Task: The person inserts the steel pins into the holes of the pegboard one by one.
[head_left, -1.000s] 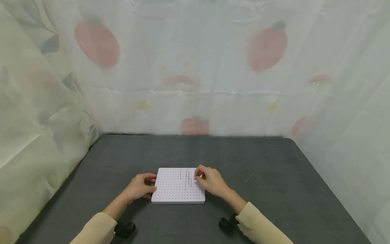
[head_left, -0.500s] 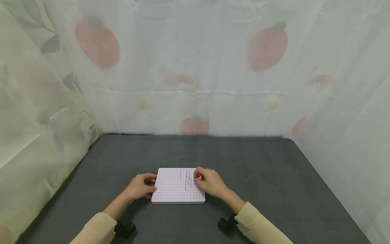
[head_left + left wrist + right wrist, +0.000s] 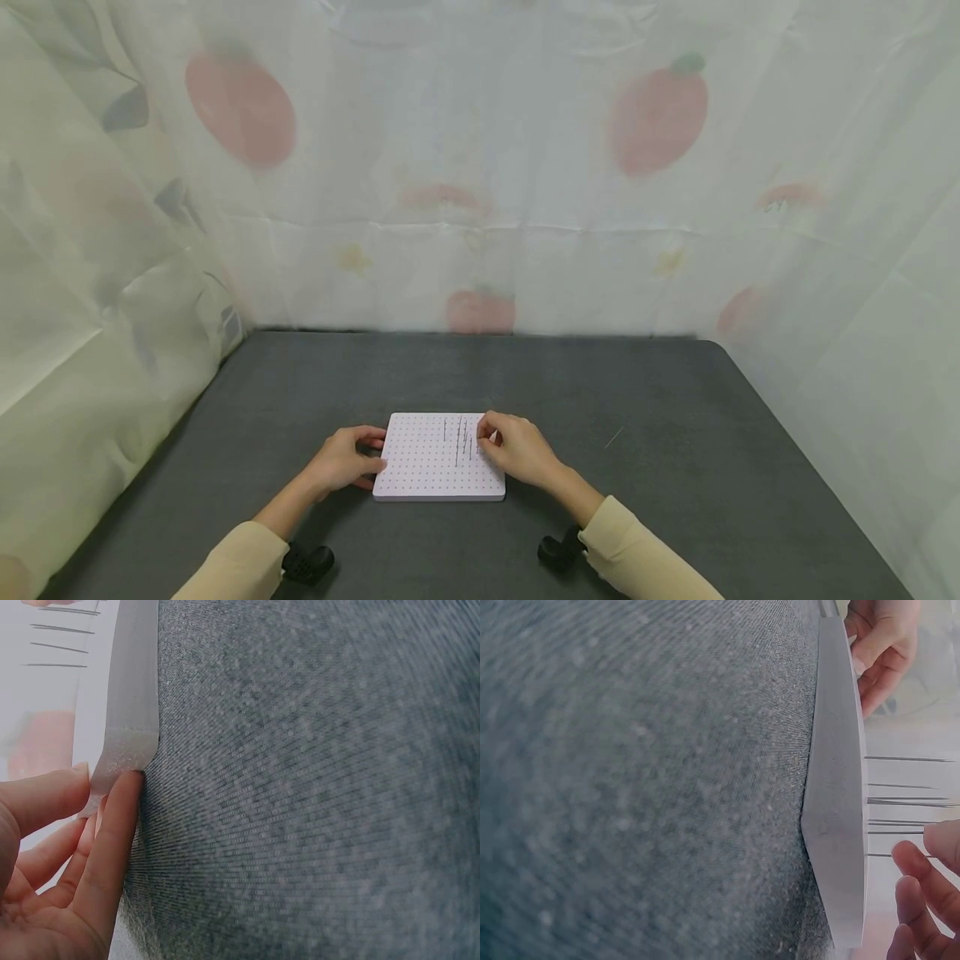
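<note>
A white board (image 3: 412, 475) dotted with rows of small holes lies on the dark table. Several thin dark needles (image 3: 907, 758) stand upright from its top face, toward the right half. My left hand (image 3: 341, 462) grips the board's left edge; in the left wrist view the thumb is on the top rim and the fingers lie against the side. Over the board's right part, my right hand (image 3: 521, 450) pinches one needle (image 3: 880, 855) between thumb and index finger. That needle's lower end meets the board; whether it sits in a hole cannot be seen.
A single thin needle (image 3: 613, 437) lies on the table to the right of the board. The dark grey tabletop (image 3: 675, 517) ends at a pale fruit-print curtain (image 3: 480, 267) behind, with more curtain on both sides. Black devices (image 3: 307, 565) are worn at both wrists.
My right hand has shifted very slightly left and toward me since a second ago, and has hardly moved in the last half second. The left hand and board have stayed in place.
</note>
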A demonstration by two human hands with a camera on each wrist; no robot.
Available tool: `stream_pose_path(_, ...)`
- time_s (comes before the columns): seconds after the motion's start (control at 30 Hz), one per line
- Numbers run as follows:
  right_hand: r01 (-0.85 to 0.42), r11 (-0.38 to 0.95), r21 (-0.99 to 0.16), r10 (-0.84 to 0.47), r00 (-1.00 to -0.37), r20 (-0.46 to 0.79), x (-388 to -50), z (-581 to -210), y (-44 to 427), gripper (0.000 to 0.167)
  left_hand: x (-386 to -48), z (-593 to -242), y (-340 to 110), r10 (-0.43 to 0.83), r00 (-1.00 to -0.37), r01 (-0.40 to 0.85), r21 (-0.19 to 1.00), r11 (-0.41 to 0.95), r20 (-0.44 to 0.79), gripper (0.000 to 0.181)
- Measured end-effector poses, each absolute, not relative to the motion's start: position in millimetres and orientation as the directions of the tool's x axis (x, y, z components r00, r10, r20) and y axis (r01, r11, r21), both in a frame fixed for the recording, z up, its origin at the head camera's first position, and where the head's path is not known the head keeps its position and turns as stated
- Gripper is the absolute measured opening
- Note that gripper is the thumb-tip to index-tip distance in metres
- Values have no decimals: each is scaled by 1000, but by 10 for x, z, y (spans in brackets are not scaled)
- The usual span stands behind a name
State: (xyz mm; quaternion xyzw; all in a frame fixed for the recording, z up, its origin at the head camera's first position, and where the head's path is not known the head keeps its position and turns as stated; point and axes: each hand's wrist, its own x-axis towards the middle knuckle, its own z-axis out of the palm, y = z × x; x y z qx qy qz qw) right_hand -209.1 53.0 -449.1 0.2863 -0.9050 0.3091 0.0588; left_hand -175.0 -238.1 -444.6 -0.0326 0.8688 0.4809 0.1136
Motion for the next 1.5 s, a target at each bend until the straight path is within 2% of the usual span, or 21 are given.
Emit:
stream_pose_path(0.17,-552,645,-529,-487,-830,271,-2076,-4480,556,5,-1745,-4449,-2378,51,-972,-170,830,532,-231,55)
stream_pose_path(0.43,-552,665,-503,-475,-833,286,-2048,-4478,688,12,-1752,-4452,-2390,46,-971,-174,826,536,-234,55)
stream_pose_path(0.8,-577,596,-559,-523,-807,275,-2053,-4476,940,12,-1733,-4436,-2402,49,-972,-171,831,530,-231,55)
stream_pose_path(1.03,-584,561,-586,-526,-799,293,-2110,-4380,1221,16,-1720,-4426,-2403,49,-971,-175,831,528,-236,54)
stream_pose_path(1.5,-551,565,-614,-472,-826,308,-2205,-4299,1767,18,-1731,-4451,-2413,56,-970,-174,833,525,-238,54)
